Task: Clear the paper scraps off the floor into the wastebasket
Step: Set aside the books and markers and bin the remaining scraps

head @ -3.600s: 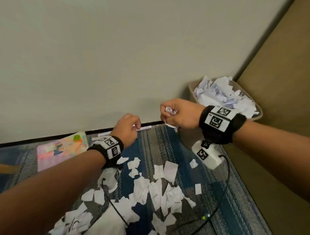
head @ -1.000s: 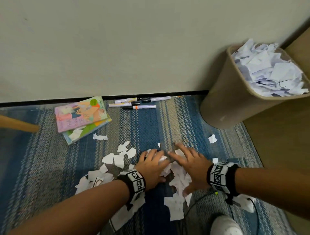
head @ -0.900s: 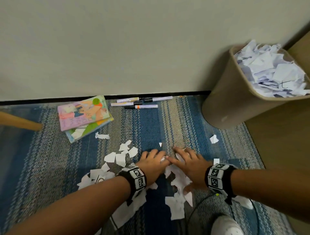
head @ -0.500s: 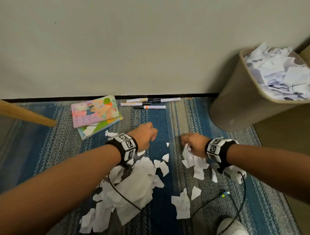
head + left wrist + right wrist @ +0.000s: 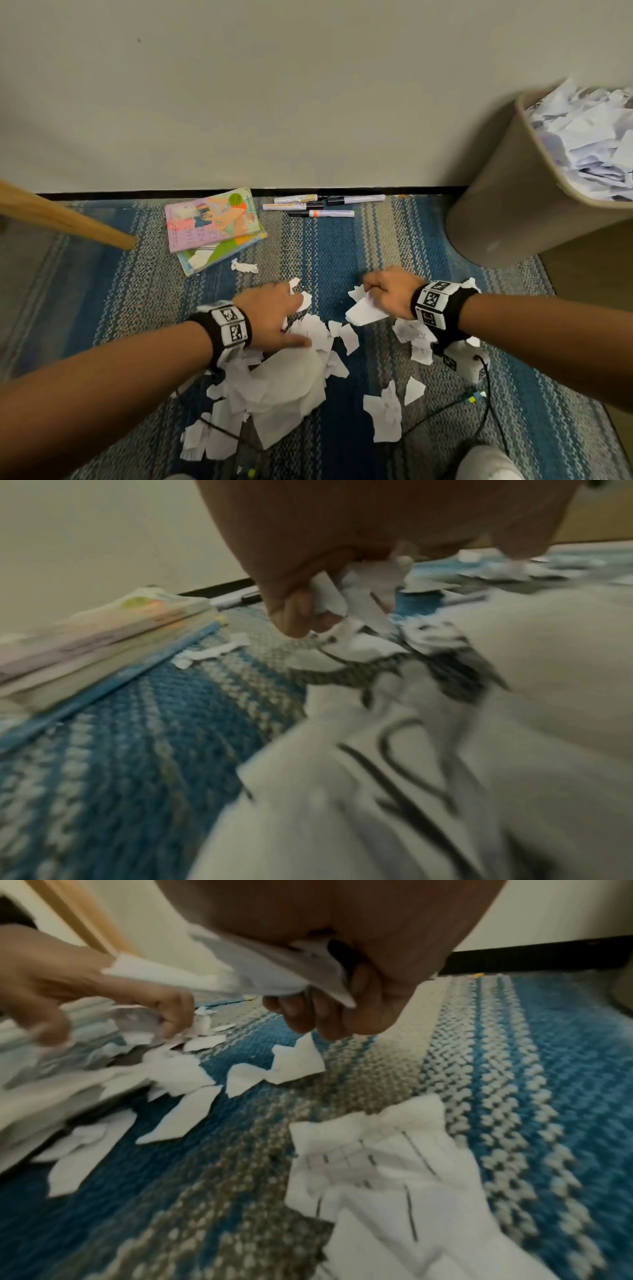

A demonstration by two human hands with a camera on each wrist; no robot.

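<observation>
Head view, wastebasket: the wastebasket [image 5: 507, 192] is seen at the right against the wall, already heaped to the rim with crumpled paper; much of the job is judged done.
Head view, floor: many paper scraps [image 5: 284, 387] are still spread over the striped rug [image 5: 102, 301], the largest heap under the left forearm, smaller bits near the right wrist and one stray piece [image 5: 245, 266] beside the books [image 5: 214, 228]; several more loads are judged to be needed.
Head view, hands: the left hand [image 5: 274, 313] is lowered onto the heap with pieces gathered under curled fingers; the right hand [image 5: 390, 294] is closed round a white piece [image 5: 363, 310]. The hands are held apart.
Head view, other things: markers [image 5: 322, 205] by the baseboard and a wooden leg [image 5: 65, 219] at the left are left where they lie.

Left wrist view, grip: torn scraps [image 5: 356, 599] are pinched between the thumb and curled fingers [image 5: 294, 615], just above the rug; the picture is blurred.
Left wrist view, remainder: a large sheet with dark marks [image 5: 411, 777] lies below, not yet lifted.

Right wrist view, grip: a bundle of paper [image 5: 246, 972] is clamped in the fist.
Right wrist view, remainder: loose pieces, one with pen lines [image 5: 373, 1164], are still lying on the rug; the basket cannot be made out here.
</observation>
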